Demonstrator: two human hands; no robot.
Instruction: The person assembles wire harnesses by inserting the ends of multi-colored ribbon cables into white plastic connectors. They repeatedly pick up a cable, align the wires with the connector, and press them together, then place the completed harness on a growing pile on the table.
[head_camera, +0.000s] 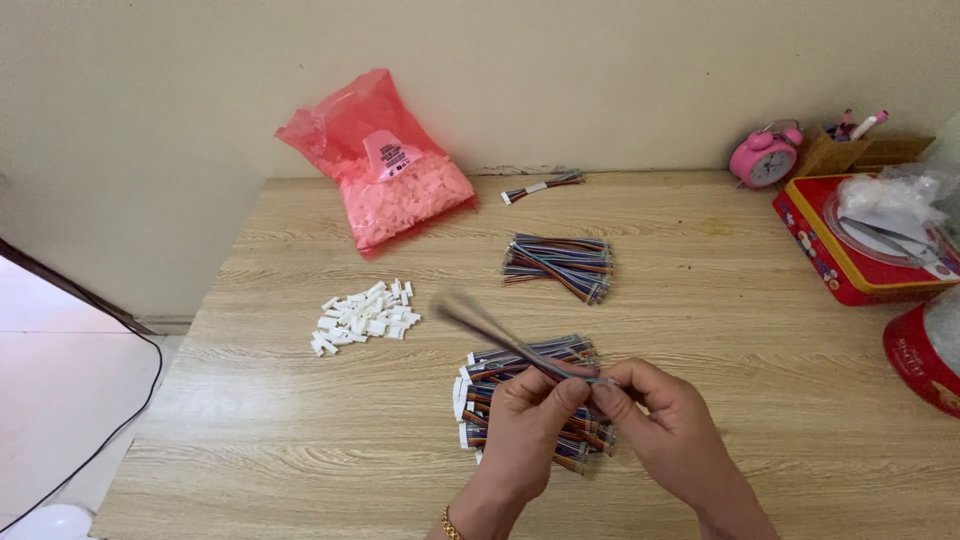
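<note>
Wooden tabletop (700, 330): left hand (528, 415) and right hand (665, 420) pinch one thin multicoloured wire strand (500, 335), motion-blurred. Beneath lies a wire pile (520, 365); white connectors (365, 315) sit left of it.

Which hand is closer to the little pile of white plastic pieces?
Left. The left hand is below and to the right of the white pieces, with bare table between. The right hand is farther right, beyond the left hand; both pinch a wire strip.

Connector heap (365, 317) left of wire pile (530, 400) on table (760, 330); second wire bundle (558, 267) behind pile; bag (385, 160) at back-left; clock (765, 157), tin (860, 250) right.
</note>
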